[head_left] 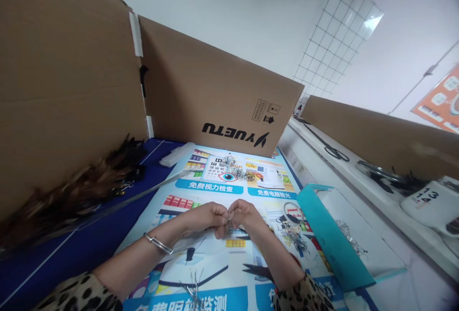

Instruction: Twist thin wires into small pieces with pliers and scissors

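Both hands meet over the printed poster [143, 229] at the middle of the table. My left hand [211, 217], with a silver bangle on its wrist, has its fingers pinched on something thin like wire. Fingertip to fingertip with it, my right hand [245, 215] is also pinched on this small thin piece, mostly hidden by the fingers. Black scissors [257, 270] lie partly under my right forearm. Silver wire pieces [193, 292] rest near the front edge, and a tangle of wires [296, 241] lies right of my right hand.
Brown feathers [89, 186] and long wires [143, 191] are on the left. Wire clusters [231, 167] lie beyond the hands. A teal-edged box [333, 239] stands at the right, beside a white ledge [337, 167] with another pair of scissors [335, 152]. Cardboard panels [215, 86] rise behind.
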`<state>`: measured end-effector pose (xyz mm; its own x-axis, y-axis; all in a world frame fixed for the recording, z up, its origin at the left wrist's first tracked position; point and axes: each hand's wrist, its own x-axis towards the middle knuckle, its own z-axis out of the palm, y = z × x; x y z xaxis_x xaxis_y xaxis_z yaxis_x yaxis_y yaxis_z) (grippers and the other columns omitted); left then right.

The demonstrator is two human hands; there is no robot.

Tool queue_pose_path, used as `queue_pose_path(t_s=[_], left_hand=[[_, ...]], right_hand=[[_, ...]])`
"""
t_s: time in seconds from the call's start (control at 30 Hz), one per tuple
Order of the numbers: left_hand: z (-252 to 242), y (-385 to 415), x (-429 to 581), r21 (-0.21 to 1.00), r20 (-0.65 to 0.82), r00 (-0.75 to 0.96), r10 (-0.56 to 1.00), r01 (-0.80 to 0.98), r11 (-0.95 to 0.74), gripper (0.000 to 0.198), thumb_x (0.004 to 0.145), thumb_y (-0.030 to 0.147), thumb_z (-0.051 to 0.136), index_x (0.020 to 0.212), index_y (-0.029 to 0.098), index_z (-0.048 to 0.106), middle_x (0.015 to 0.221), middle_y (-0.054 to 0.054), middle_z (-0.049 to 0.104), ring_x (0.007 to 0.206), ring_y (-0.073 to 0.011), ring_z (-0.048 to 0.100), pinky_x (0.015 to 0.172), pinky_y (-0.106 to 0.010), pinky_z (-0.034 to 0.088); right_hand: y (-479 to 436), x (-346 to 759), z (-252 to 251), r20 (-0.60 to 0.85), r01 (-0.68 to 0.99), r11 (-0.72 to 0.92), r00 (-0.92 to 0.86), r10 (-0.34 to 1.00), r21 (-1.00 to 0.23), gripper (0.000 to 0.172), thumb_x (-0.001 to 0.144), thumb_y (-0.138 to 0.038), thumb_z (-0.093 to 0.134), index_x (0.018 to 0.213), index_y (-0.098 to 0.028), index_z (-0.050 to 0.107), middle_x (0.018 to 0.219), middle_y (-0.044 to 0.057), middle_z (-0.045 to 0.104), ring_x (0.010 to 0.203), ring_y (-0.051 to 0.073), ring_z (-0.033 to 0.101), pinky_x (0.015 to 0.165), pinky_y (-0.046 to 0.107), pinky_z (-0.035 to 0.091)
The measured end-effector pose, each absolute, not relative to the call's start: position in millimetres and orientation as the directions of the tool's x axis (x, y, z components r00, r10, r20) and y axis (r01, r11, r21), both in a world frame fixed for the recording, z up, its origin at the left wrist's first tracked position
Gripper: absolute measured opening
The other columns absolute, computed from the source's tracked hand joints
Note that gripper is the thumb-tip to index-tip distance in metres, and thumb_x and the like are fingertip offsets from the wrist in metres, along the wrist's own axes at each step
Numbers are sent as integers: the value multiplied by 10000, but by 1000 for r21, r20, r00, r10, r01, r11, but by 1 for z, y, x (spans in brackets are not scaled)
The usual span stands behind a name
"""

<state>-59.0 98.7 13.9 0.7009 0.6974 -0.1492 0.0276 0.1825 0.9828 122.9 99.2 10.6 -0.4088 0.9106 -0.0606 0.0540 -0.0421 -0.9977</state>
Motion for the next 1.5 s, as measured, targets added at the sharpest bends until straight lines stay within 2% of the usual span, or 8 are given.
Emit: queue_pose_path(t_s=[0.23, 0.4, 0.53, 0.77, 1.0, 1.27, 1.37, 1.5], left_hand=[[14, 100, -55, 980, -119, 578, 808, -60, 187, 190, 692, 317, 652, 644, 143, 591, 519, -20, 642, 489, -139, 548, 554, -258, 374], [11, 107, -60, 950, -120, 420, 900, -214, 227, 207, 741, 363, 606, 768, 158, 591, 679, -25, 656, 606, -136, 587, 580, -241, 381], [10, 108, -58, 918, -165, 372, 913, -280, 280, 228, 734, 378, 620, 814, 167, 587, 743, -34, 647, 654, -150, 612, 586, -244, 403], [9, 101, -52, 930, -168, 357, 919, -251, 268, 232, 740, 383, 618, 792, 158, 603, 683, -22, 625, 601, -125, 566, 580, -234, 397], [8, 104, -54, 970, -110, 301, 947, -174, 168, 258, 754, 424, 602, 776, 167, 593, 620, 19, 565, 557, -105, 489, 569, -219, 367], [9, 106, -51, 991, -74, 279, 958, -86, 102, 223, 712, 377, 648, 731, 157, 621, 571, 15, 572, 476, -107, 447, 500, -221, 330], [8, 106, -52, 988, -50, 224, 973, -135, 82, 244, 720, 395, 637, 739, 153, 611, 591, 11, 568, 485, -104, 451, 509, -225, 347], [9, 105, -54, 965, 38, 43, 998, -260, -25, 257, 769, 432, 578, 829, 182, 568, 670, 29, 542, 567, -92, 475, 589, -223, 392]], right_hand=[[99, 122, 16, -46, -50, -69, -363, 931, -996, 112, 757, -232, 548, 839, -160, 572, 466, -52, 500, 437, 95, 469, 510, 226, 369], [101, 124, 20, 14, -152, -19, -210, 978, -988, 299, 821, -456, 517, 911, -174, 556, 751, 41, 629, 677, 140, 587, 629, 259, 444], [102, 125, 20, -2, -89, -18, -171, 985, -996, 390, 785, -531, 537, 906, -163, 571, 822, 69, 637, 667, 134, 579, 593, 245, 445], [105, 127, 13, 37, 47, 46, -175, 984, -998, 215, 780, -385, 561, 793, -170, 576, 681, 12, 617, 546, 94, 524, 523, 212, 415], [114, 137, 5, -100, 224, -39, -270, 958, -974, 57, 709, -225, 578, 690, -171, 579, 553, -21, 597, 448, 79, 484, 452, 195, 369], [115, 140, 4, -48, 269, 28, -274, 961, -963, 191, 760, -345, 586, 672, -179, 618, 474, -47, 529, 416, 60, 423, 424, 177, 313], [117, 143, 4, -77, 256, -12, -245, 966, -967, 237, 778, -377, 546, 696, -165, 613, 479, -30, 545, 395, 66, 445, 399, 178, 321], [120, 143, 2, -54, 223, -17, -160, 986, -975, 286, 801, -414, 473, 780, -150, 583, 609, 11, 605, 431, 65, 473, 394, 172, 335]])
